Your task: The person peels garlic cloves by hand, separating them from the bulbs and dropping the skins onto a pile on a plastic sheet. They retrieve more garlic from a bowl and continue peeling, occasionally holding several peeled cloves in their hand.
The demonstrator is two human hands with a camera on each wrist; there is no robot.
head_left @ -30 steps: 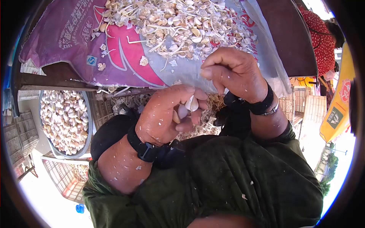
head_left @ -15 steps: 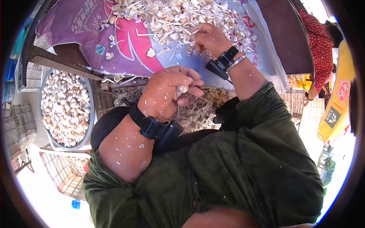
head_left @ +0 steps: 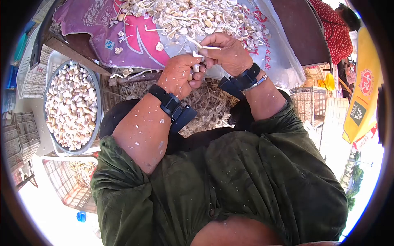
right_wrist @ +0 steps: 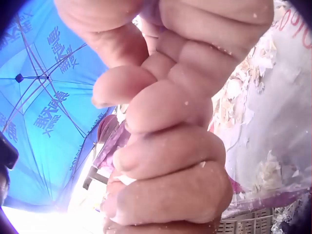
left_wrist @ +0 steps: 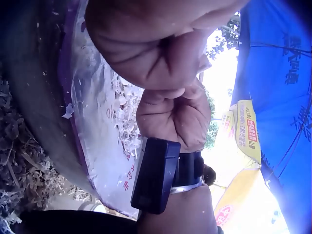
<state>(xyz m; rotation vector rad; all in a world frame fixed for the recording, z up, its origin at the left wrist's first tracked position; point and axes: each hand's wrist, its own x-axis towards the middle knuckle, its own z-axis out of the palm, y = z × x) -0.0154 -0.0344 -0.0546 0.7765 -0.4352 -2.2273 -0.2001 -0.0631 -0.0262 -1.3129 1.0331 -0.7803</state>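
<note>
In the head view my left hand (head_left: 177, 77) is curled around a few garlic cloves (head_left: 196, 68), pale tips showing between thumb and fingers. My right hand (head_left: 233, 55) meets it at the fingertips and pinches a piece of garlic with a pale dry stalk (head_left: 193, 41) sticking out. Beyond both hands, a heap of garlic cloves, stalks and skins (head_left: 205, 18) lies on a purple and grey plastic sack (head_left: 92, 45). From the left wrist, the right hand (left_wrist: 173, 119) appears just past the left; the fingers hide what they hold.
A grey tub (head_left: 99, 110) full of cloves stands at the left, with a plastic crate (head_left: 61, 186) below it. Dry husks (head_left: 211, 108) cover the ground under the hands. At the right are a person in a red patterned garment (head_left: 330, 28) and a yellow banner (head_left: 363, 82).
My right hand went forward to the heap, then came back with a stalked garlic piece to meet the left hand. The left hand keeps its cloves and has moved slightly forward.
</note>
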